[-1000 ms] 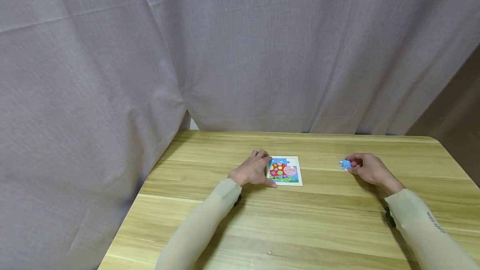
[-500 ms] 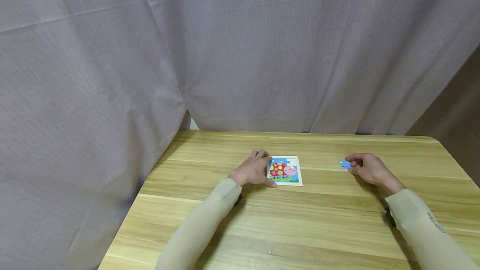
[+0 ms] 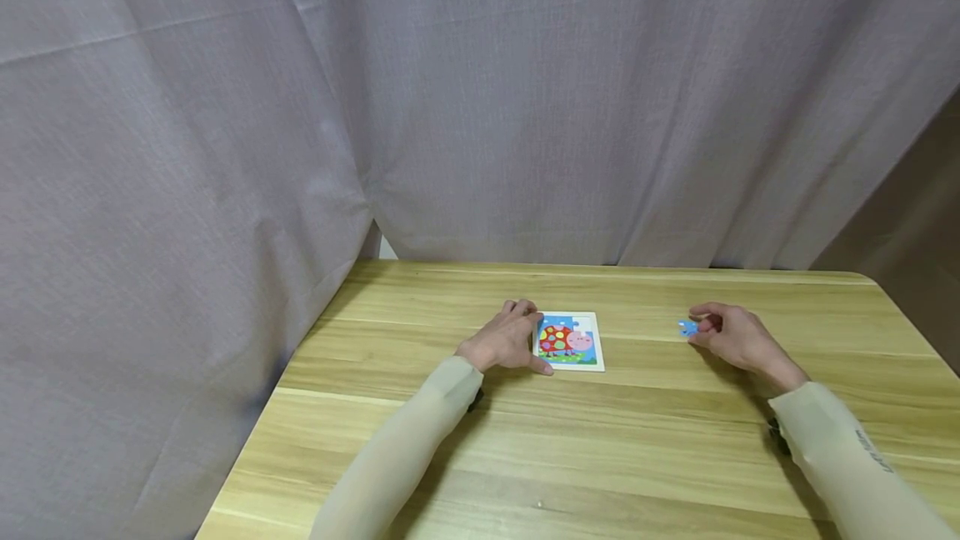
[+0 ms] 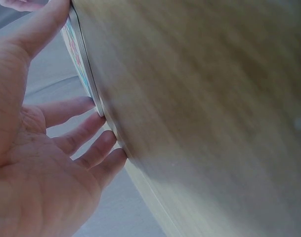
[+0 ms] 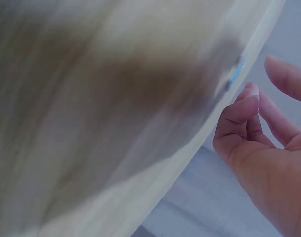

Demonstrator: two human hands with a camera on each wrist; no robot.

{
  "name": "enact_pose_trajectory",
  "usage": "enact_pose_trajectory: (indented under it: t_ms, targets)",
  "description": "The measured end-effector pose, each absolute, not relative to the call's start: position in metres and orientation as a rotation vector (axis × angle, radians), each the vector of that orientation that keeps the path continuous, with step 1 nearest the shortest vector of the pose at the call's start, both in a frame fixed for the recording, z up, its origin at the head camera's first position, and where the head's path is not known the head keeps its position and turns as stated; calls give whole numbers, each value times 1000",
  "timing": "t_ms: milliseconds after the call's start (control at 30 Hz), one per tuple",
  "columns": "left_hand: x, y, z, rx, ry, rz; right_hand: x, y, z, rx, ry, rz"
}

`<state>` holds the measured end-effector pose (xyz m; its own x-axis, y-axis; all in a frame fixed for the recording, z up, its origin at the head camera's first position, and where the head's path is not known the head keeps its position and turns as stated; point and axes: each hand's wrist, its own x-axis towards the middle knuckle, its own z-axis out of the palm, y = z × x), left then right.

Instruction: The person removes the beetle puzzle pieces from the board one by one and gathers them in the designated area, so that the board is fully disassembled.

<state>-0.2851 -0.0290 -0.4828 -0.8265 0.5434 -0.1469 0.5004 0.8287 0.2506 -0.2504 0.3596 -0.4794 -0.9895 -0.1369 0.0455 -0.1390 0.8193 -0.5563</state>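
A jigsaw puzzle (image 3: 567,343) in a white frame lies flat on the table, showing a red spotted ladybird with a pink face. Its upper right corner is bare white. My left hand (image 3: 504,340) holds the frame's left side, thumb at the near edge and fingers at the far edge; the left wrist view shows the fingertips (image 4: 86,103) against the frame's side. Further right lies a small blue puzzle piece (image 3: 687,328). Over it is my right hand (image 3: 737,337), thumb and fingers parted around the piece. In the right wrist view a gap separates the fingertips (image 5: 250,101) from the piece.
The wooden table (image 3: 525,448) ends at the back against a grey curtain (image 3: 525,107), which also hangs along the left side. Both forearms, in pale sleeves (image 3: 408,448), reach in from the front.
The right hand's thumb and fingers have shifted slightly left over the blue puzzle piece, and less of the piece shows. The left hand and the framed puzzle stay in place.
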Motion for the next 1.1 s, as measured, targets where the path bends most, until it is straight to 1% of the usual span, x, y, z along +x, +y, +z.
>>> enact_pose_trajectory:
  t_ms: [267, 667, 1100]
  targets:
    - [-284, -30, -483, 807, 2798, 305, -248, 332, -470, 257, -2963, 967]
    - [-285, -30, -484, 816, 2801, 304, -243, 283, -463, 384, -2910, 990]
    - [-285, -31, -483, 821, 2798, 302, -245, 245, -469, 431, -2938, 1049]
